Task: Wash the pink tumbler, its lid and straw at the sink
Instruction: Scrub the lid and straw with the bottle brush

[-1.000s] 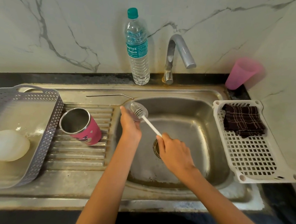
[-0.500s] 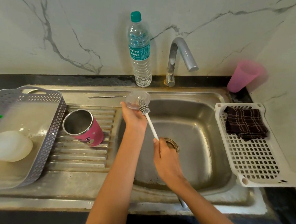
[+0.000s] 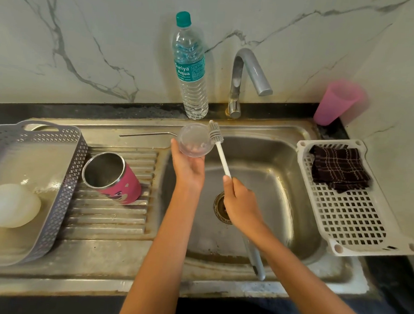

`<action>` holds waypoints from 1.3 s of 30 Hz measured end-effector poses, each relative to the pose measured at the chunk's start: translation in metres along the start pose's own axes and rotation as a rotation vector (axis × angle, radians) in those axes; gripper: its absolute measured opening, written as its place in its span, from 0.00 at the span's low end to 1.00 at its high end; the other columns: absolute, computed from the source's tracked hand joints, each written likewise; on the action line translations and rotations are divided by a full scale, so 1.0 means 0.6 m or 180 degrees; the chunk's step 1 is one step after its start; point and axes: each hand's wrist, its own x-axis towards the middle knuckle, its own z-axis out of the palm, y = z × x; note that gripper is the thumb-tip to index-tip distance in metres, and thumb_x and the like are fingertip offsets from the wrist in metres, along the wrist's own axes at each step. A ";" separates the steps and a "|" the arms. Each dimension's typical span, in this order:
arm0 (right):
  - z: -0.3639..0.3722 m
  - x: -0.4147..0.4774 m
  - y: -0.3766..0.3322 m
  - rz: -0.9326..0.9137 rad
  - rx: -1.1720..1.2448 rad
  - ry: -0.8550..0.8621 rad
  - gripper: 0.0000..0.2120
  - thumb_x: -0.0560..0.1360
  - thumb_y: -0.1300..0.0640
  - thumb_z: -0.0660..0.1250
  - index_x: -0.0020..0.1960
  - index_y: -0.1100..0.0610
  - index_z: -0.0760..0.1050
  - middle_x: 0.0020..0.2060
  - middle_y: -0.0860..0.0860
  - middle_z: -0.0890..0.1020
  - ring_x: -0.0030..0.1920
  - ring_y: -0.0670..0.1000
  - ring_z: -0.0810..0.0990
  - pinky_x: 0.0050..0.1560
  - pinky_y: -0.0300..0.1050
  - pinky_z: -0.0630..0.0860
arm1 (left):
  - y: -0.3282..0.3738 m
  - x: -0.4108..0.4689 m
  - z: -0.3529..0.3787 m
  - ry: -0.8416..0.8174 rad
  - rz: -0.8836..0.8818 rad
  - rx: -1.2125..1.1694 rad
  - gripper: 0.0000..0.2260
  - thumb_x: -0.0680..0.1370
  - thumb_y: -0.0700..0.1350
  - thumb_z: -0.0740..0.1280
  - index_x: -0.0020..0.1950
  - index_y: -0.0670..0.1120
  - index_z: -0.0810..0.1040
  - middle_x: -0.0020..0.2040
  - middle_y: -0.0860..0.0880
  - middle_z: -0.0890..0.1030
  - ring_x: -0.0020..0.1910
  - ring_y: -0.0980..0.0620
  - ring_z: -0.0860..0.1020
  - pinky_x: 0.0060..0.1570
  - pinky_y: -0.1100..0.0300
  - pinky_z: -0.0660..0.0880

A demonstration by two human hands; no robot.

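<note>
Evidently lid-scrubbing: beside the sink (image 3: 285,161), left of centre, lies the pink tumbler (image 3: 117,183). At centre the left hand (image 3: 188,165) grips the clear lid (image 3: 195,140); the right hand (image 3: 241,205) clamps the brush (image 3: 220,148), bristles seemingly at the lid's rim. Next comes rinsing, then the straw (image 3: 144,134) just left of the lid.

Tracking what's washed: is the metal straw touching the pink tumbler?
Apart. Head view: metal straw lies behind the drainboard, pink tumbler on it, bare ridges between.
</note>
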 end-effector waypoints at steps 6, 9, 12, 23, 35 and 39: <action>0.001 -0.002 0.007 -0.0050 -0.0104 -0.0155 0.19 0.83 0.44 0.49 0.38 0.53 0.66 0.29 0.49 0.71 0.32 0.51 0.72 0.38 0.49 0.69 | 0.011 0.004 -0.020 0.0236 -0.0005 -0.0007 0.24 0.85 0.53 0.50 0.72 0.38 0.69 0.54 0.43 0.80 0.54 0.49 0.78 0.67 0.51 0.69; 0.003 -0.034 0.031 -0.0163 -0.0194 -0.0228 0.20 0.83 0.47 0.50 0.42 0.57 0.71 0.28 0.48 0.71 0.30 0.49 0.70 0.35 0.47 0.67 | 0.023 0.011 -0.026 0.0314 -0.0049 0.0193 0.22 0.85 0.54 0.51 0.68 0.40 0.72 0.54 0.42 0.80 0.53 0.48 0.79 0.63 0.50 0.72; -0.017 -0.008 0.025 -0.0151 -0.0242 -0.0026 0.20 0.83 0.46 0.51 0.39 0.56 0.68 0.28 0.49 0.70 0.30 0.50 0.69 0.36 0.46 0.65 | 0.009 -0.004 -0.026 0.0278 -0.0192 0.0730 0.18 0.84 0.54 0.54 0.59 0.43 0.77 0.53 0.43 0.81 0.54 0.46 0.79 0.62 0.47 0.73; -0.046 -0.001 0.033 -0.0431 -0.0699 -0.0041 0.20 0.83 0.45 0.50 0.36 0.53 0.64 0.25 0.49 0.70 0.26 0.50 0.68 0.30 0.47 0.66 | 0.029 -0.009 -0.027 0.0281 -0.0389 0.1247 0.17 0.84 0.52 0.56 0.59 0.42 0.78 0.48 0.44 0.83 0.51 0.46 0.80 0.56 0.50 0.77; -0.065 0.011 0.030 -0.0721 -0.1148 -0.0081 0.20 0.83 0.45 0.50 0.36 0.52 0.65 0.26 0.49 0.71 0.27 0.52 0.70 0.31 0.46 0.64 | 0.071 -0.006 -0.043 -0.0044 -0.0643 0.1933 0.15 0.83 0.52 0.60 0.59 0.43 0.78 0.50 0.43 0.83 0.50 0.45 0.82 0.53 0.48 0.78; -0.069 0.021 0.016 -0.0965 -0.1726 -0.0060 0.19 0.83 0.46 0.48 0.45 0.55 0.72 0.27 0.49 0.70 0.29 0.54 0.71 0.33 0.46 0.64 | 0.085 0.004 -0.047 -0.0135 -0.0794 0.2525 0.10 0.81 0.53 0.63 0.53 0.48 0.79 0.46 0.47 0.83 0.49 0.46 0.81 0.50 0.49 0.79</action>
